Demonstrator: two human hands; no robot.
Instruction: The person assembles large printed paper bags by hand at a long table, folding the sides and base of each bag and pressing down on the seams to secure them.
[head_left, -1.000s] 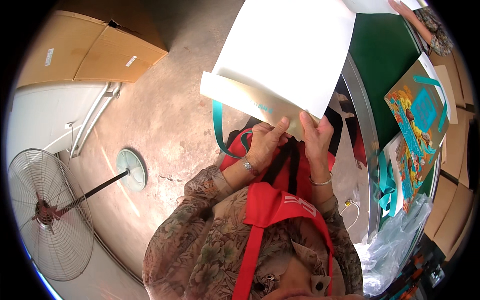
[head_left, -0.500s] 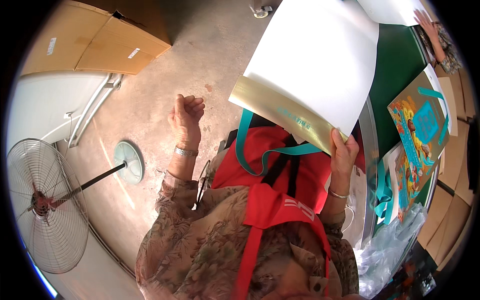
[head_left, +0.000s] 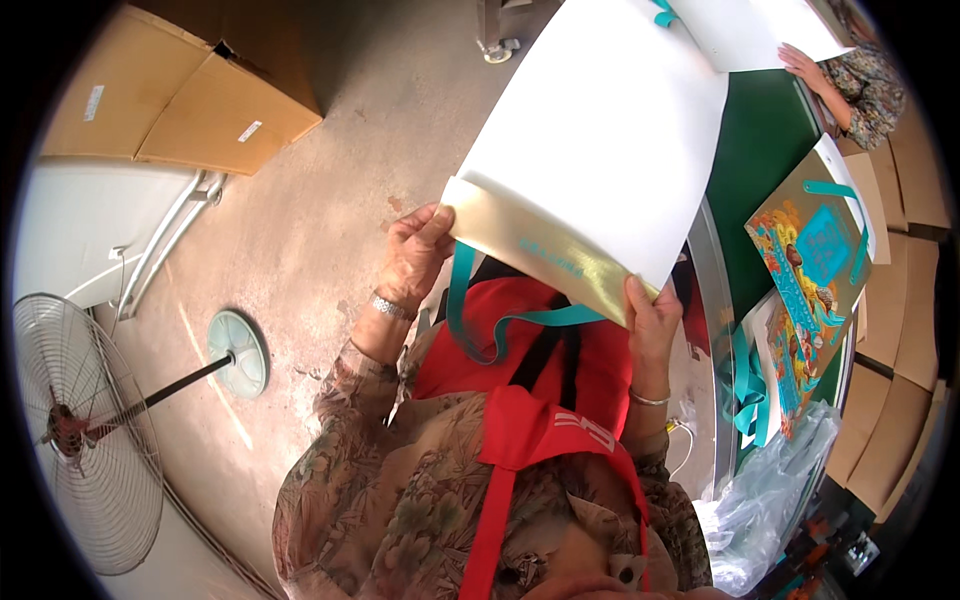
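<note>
Sheet ahead, fan left

**Plainly a Workshop**

I'd call this a small workshop: a bare concrete floor, a wire-caged pedestal fan, and a large brown cardboard carton beside the white wall. Gold-and-turquoise printed paper pieces with turquoise ribbons and crumpled clear plastic lie on the green, metal-edged worktable. Brown cardboard stands beyond it, and a co-worker in a flowered sleeve is at the far end.

The white sheet, gold flap folded over, trails teal ribbon.
</note>
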